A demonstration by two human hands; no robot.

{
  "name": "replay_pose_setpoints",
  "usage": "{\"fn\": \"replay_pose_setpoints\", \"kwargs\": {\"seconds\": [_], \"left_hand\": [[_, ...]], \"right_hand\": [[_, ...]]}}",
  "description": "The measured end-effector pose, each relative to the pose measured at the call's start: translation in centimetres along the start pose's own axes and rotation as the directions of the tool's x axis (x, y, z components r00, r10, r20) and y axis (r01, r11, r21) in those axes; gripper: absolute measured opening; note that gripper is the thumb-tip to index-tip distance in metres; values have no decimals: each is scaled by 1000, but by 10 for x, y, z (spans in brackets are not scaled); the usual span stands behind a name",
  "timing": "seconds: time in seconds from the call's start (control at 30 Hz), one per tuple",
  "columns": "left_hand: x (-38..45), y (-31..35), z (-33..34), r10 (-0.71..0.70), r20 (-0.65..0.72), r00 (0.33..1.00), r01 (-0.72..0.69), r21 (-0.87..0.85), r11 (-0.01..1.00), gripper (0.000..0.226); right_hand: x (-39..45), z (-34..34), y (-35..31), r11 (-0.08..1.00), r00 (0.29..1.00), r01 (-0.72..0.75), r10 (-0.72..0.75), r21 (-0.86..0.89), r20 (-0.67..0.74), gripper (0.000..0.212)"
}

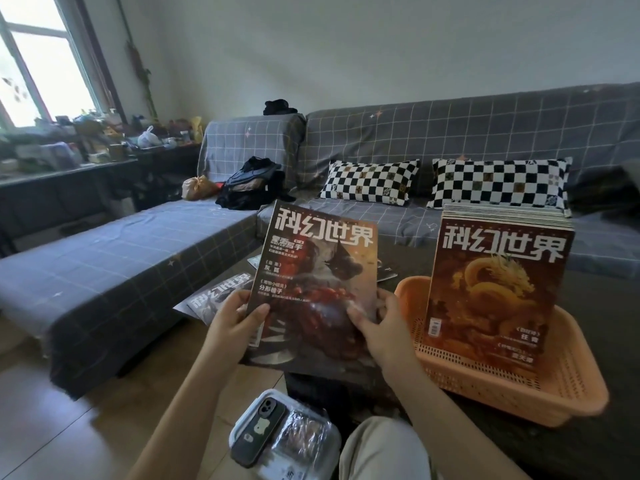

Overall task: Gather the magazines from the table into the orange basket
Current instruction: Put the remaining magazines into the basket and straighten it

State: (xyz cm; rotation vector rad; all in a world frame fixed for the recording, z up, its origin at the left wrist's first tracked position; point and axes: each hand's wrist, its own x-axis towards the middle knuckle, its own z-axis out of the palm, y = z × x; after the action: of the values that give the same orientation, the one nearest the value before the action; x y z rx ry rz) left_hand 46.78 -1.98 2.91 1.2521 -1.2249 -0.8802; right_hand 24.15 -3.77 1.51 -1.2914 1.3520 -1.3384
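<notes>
I hold a dark red magazine [311,271] upright above the table's near left edge. My left hand [235,317] grips its lower left edge and my right hand [381,327] its lower right edge. To the right, the orange basket [519,389] sits on the dark table [595,434]. In it a stack of several magazines [495,285] stands on edge, a golden dragon cover in front. More magazines lie flat on the table behind the held one: a grey-white one [211,296] at the left and others [386,271] mostly hidden.
A grey checked sofa [104,271] wraps around the far and left sides of the table, with two checkered pillows [370,181] and a black bag [249,185]. A clear box [311,445] with a phone [256,431] on it lies on my lap. My knee [381,448] is at the bottom.
</notes>
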Motion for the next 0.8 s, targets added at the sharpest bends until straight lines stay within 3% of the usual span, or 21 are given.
{"fn": "replay_pose_setpoints", "kwargs": {"seconds": [0.2,0.33,0.43,0.53,0.63,0.8], "left_hand": [[5,20,50,59,86,995,-47,-128,991,14],[10,29,97,86,197,977,-41,-222,974,26],[15,32,139,98,282,954,-9,-298,955,23],[23,33,183,40,325,945,78,-341,937,17],[33,26,222,2,333,943,86,-247,965,10],[53,7,268,39,278,960,-79,134,988,15]], "right_hand": [[-1,-59,-21,987,988,84,-65,136,-142,33],[1,-107,-26,991,971,97,-73,97,-226,31],[3,-145,-23,994,948,97,-75,56,-310,38],[9,-180,-19,997,928,74,-77,-24,-365,30],[17,-210,-11,996,904,51,-77,-74,-421,25],[30,-241,12,969,874,-94,-30,-229,-484,26]]}}
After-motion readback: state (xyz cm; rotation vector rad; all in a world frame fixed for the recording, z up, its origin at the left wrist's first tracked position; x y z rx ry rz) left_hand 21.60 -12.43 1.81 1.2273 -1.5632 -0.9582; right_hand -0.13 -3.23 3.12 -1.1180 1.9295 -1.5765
